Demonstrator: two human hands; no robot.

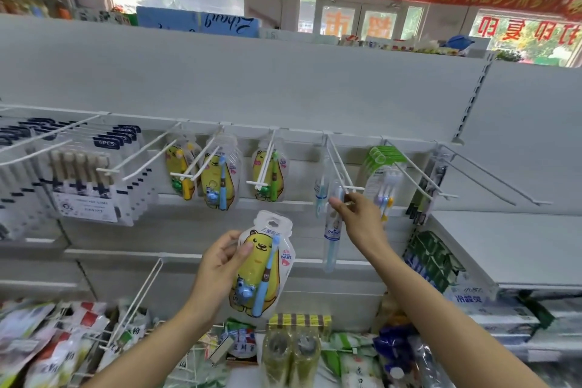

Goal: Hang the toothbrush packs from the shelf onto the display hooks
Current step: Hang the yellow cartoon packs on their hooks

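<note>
My left hand (220, 264) grips a yellow bear toothbrush pack (263, 264) with a blue brush, held upright below the hook row. My right hand (357, 211) pinches the top of a slim clear pack with a blue toothbrush (332, 239) right at the tip of a white double hook (341, 167); the pack hangs down from my fingers. A similar slim pack (320, 195) hangs further back on that hook. Three more bear packs (217, 179) hang on hooks to the left.
Packs marked 6PCS (85, 176) fill the left hooks. Green-topped brush packs (382, 176) hang right of my hand, then two bare hooks (491, 179). A white shelf (504, 246) juts out at right. Bagged goods and bottles (293, 353) lie below.
</note>
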